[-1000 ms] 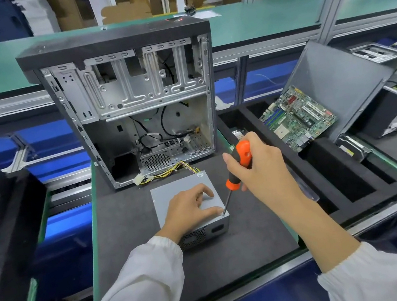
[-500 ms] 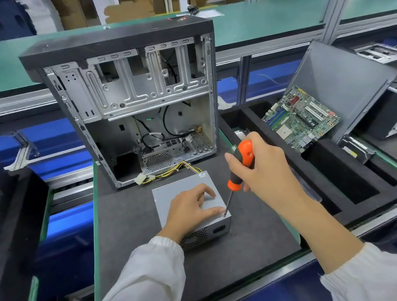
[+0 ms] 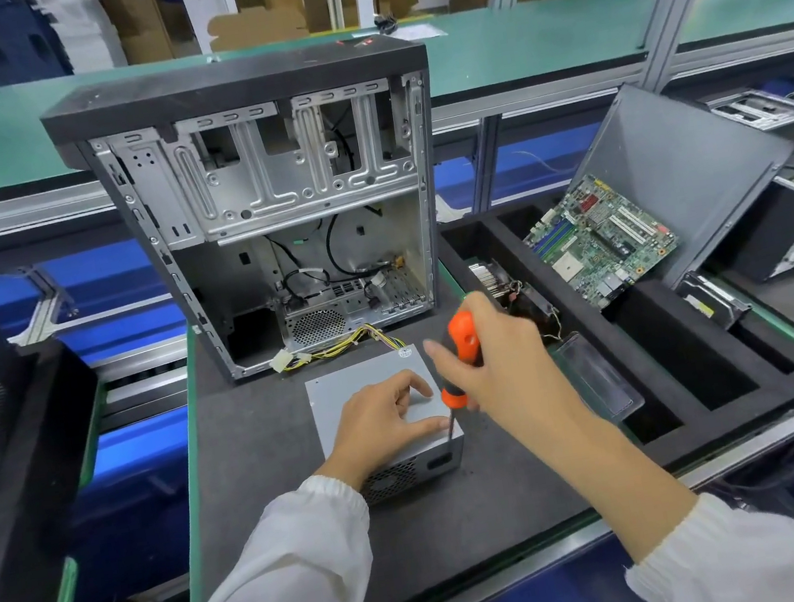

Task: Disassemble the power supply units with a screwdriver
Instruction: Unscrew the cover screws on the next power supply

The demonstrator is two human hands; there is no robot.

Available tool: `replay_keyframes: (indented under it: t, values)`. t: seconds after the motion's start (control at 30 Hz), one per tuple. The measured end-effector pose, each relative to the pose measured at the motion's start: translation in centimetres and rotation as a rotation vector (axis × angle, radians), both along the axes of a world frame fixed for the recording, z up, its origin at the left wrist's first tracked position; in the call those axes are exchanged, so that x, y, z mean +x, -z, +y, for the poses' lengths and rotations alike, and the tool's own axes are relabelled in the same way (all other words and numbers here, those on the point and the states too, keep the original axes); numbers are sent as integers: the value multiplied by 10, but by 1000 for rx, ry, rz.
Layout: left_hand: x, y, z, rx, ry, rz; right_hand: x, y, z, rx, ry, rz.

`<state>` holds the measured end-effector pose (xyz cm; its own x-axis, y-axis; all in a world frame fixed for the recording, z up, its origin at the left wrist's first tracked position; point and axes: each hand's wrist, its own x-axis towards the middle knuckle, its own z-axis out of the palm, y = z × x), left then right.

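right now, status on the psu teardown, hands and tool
Left hand pressing flat on power supply unit. Right hand gripping screwdriver, tip at the unit's near right top edge. Yellow cable bundle trails toward open case; nothing blocking.

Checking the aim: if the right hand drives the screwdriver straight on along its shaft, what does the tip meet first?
Probably the power supply, near its front right top corner; the screwdriver in the right hand seems already touching there.

Your left hand [image 3: 383,425] covers the power supply [image 3: 341,387] top under your fingers [image 3: 411,384]. Screwdriver [image 3: 461,342] tip beside them too small to tell. Sleeves cut off by bottom edge.
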<state>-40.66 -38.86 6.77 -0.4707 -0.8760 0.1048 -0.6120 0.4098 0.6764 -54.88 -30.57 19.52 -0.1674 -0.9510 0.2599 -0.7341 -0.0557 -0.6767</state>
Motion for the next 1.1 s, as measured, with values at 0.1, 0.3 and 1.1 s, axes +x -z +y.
replay_keyframes:
  t: [0.1,0.3,1.1]
  values:
    - [1,1,0,-2,-1,26,2,7,7,-24,0,16]
    - [0,1,-2,-7,7,16,-14,-5,7,-102,55,-145]
    - [2,-1,-1,8,13,23,-11,-9,-11,-103,11,-45]
